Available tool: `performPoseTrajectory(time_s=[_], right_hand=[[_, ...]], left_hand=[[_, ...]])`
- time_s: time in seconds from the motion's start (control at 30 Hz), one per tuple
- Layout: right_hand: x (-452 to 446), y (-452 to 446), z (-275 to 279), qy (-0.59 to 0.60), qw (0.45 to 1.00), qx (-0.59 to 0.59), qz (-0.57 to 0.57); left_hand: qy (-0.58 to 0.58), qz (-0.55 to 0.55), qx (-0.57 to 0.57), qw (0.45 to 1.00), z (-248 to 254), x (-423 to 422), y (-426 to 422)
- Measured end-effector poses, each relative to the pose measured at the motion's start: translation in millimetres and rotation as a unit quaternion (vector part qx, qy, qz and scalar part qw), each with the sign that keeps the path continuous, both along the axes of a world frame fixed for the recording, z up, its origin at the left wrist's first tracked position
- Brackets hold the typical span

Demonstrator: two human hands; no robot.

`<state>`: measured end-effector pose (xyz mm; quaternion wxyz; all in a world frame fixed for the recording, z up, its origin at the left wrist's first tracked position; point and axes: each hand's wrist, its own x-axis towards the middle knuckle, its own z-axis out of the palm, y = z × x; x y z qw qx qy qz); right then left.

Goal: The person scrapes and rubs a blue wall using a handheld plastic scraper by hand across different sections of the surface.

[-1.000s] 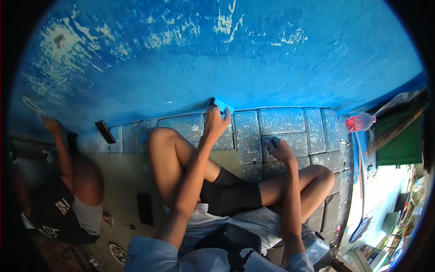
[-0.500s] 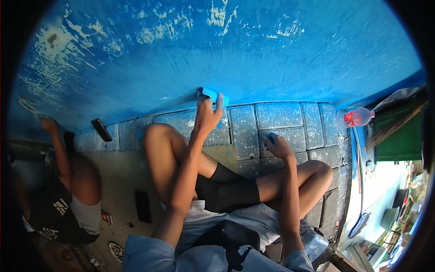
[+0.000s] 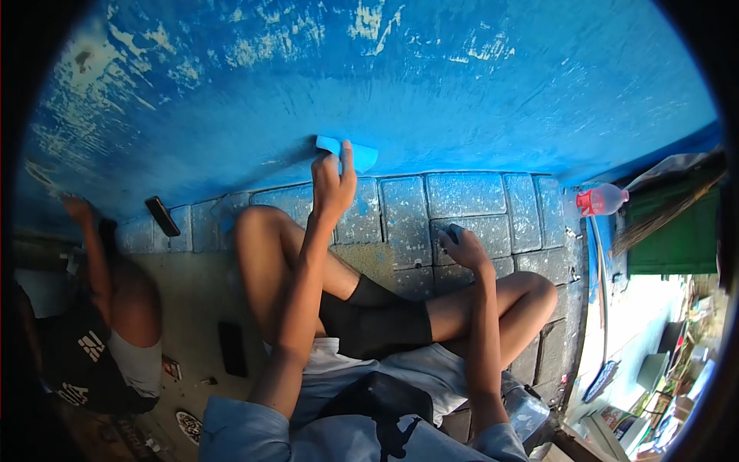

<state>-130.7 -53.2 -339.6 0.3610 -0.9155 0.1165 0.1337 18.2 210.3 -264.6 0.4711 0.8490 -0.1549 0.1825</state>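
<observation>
My left hand (image 3: pixel 332 181) holds a light blue sheet (image 3: pixel 360 158) against the lower part of the blue wall (image 3: pixel 462 108), with its fingers closed on the sheet's left part. The sheet's right part sticks out beyond the fingers. White worn patches (image 3: pixel 269 42) mark the wall higher up. Over the grey paving bricks (image 3: pixel 466 192), near my bent knee, my right hand (image 3: pixel 466 248) is closed around a small dark object (image 3: pixel 453 233), whose kind I cannot make out.
Another person (image 3: pixel 96 308) sits at the left, one hand at the wall. A dark phone-like object (image 3: pixel 163 217) stands by the wall; a black one (image 3: pixel 232 349) lies on the floor. At the right are a bottle with a red label (image 3: pixel 600 201) and a broom (image 3: pixel 670 204).
My left hand and the light blue sheet have moved left and up along the wall, and more of the sheet shows. My right hand keeps its hold. The view has shifted slightly.
</observation>
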Motion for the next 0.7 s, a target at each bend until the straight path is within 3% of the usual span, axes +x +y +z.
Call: performPoseTrajectory(time_s=[0.13, 0.17, 0.2, 0.27, 0.33, 0.37, 0.47, 0.57, 0.67, 0.7], right_hand=[[5.1, 2.7, 1.0, -0.001, 1.0, -0.026, 0.013], [6.1, 3.3, 1.7, -0.002, 0.999, -0.042, 0.025], [4.7, 4.6, -0.7, -0.002, 0.999, -0.043, 0.026], [4.2, 0.5, -6.5, -0.039, 0.998, -0.037, 0.03], [1.7, -0.9, -4.8, -0.024, 0.999, -0.034, 0.026], [-0.6, -0.9, -4.8, -0.011, 1.0, -0.02, 0.008], [-1.7, 2.0, 1.2, -0.009, 1.0, -0.009, 0.005], [5.3, 5.6, 8.3, 0.019, 0.999, -0.029, 0.004], [7.5, 4.7, 5.9, 0.03, 0.998, -0.045, 0.015], [6.1, 3.4, 1.9, 0.018, 0.999, -0.039, 0.009]], left_hand=[[0.041, -0.023, -0.047, 0.998, -22.6, -6.2, -10.2], [0.044, -0.002, -0.01, 0.999, -43.7, -4.9, -15.9], [-0.085, -0.007, 0.02, 0.996, -76.3, 4.6, -19.1], [-0.096, -0.02, 0.025, 0.995, -72.4, 3.1, -24.1], [-0.013, -0.027, -0.011, 0.999, -45.6, 0.5, -22.4], [0.085, -0.054, -0.019, 0.995, -27.7, -1.4, -17.5], [-0.055, -0.012, -0.032, 0.998, -5.5, -3.3, -19.2], [0.028, -0.029, -0.027, 0.999, -35.6, -4.3, -26.5], [-0.127, -0.048, 0.013, 0.991, -79.3, 2.5, -34.6], [-0.127, -0.04, 0.008, 0.991, -69.9, 1.7, -34.4]])
